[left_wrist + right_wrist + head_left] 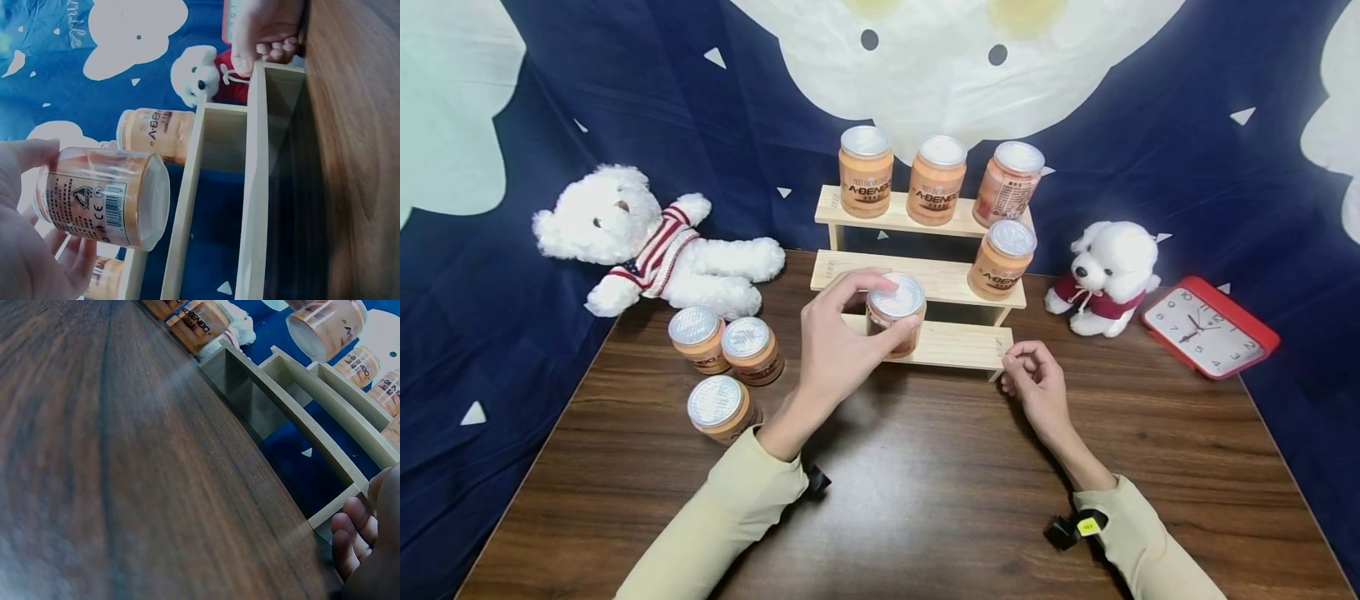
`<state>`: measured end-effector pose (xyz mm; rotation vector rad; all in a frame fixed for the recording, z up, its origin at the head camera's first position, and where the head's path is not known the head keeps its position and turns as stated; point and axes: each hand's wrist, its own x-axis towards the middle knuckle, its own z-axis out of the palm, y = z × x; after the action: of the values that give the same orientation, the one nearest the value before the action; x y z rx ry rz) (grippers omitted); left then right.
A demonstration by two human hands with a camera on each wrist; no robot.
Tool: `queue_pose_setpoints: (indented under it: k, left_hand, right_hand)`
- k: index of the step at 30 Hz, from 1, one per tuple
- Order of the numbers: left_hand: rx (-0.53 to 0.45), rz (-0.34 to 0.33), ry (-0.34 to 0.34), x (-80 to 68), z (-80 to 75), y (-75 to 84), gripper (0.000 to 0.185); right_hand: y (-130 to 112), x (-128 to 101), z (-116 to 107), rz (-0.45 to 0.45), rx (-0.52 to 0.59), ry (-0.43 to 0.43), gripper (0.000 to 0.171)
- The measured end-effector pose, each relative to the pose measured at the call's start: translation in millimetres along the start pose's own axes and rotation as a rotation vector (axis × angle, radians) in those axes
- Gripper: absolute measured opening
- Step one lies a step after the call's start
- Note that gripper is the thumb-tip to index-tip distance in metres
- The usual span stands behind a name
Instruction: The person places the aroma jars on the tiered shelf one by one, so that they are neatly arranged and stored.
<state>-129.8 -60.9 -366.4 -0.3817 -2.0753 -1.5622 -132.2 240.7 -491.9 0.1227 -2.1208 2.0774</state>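
Observation:
My left hand [842, 333] grips an orange-labelled jar [897, 321] with a silver lid, thumb on one side and fingers on the other. The jar [103, 197] is held upright above the steps of a three-step wooden display stand [951, 343], apart from the wood in the left wrist view. At the stand's right front corner, my right hand [1037, 387] pinches the end of the lowest step, its other fingers curled. Three similar jars [865, 171] line the top step, and one jar [1002, 260] stands at the right of the middle step.
Left of the stand, three more jars [715, 402] stand on the brown wooden table [910, 517]. A white teddy bear [655, 242] lies behind them. To the right sit a white plush dog [1108, 275] and a red clock [1210, 327]. A dark blue cloth [647, 83] hangs behind.

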Motion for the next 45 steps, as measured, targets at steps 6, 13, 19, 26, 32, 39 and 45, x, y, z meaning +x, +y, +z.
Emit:
queue_pose_setpoints:
  k: [6, 13, 19, 26, 32, 39, 45]
  left_hand:
    - [-0.003, -0.008, 0.014, 10.2, 10.0, 2.5, 0.040]
    - [-0.041, 0.011, 0.043, 24.2, 23.6, 4.3, 0.040]
    - [-0.030, 0.004, 0.058, 34.4, 37.5, 1.6, 0.039]
    - [-0.017, 0.027, 0.053, 38.3, 45.2, -6.6, 0.038]
    - [-0.049, 0.010, 0.077, 39.0, 48.5, -13.7, 0.037]
    - [-0.073, 0.033, 0.088, 36.1, 51.1, -24.4, 0.044]
    - [-0.007, 0.071, 0.074, 32.8, 51.8, -28.8, 0.048]
  right_hand:
    - [0.9, -0.2, 0.3, 0.003, -0.003, -0.007, 0.023]
    - [0.4, 0.2, 0.2, 0.003, -0.008, -0.003, 0.022]
    - [0.7, 0.2, -0.4, 0.005, -0.009, -0.001, 0.019]
    - [0.3, 0.2, -1.0, -0.002, -0.004, -0.001, 0.018]
    - [0.4, 0.3, -0.6, 0.003, 0.001, -0.006, 0.018]
    - [0.3, 0.0, -0.6, 0.011, 0.000, -0.006, 0.020]
    - [0.1, 0.1, 0.0, 0.012, 0.003, -0.004, 0.022]
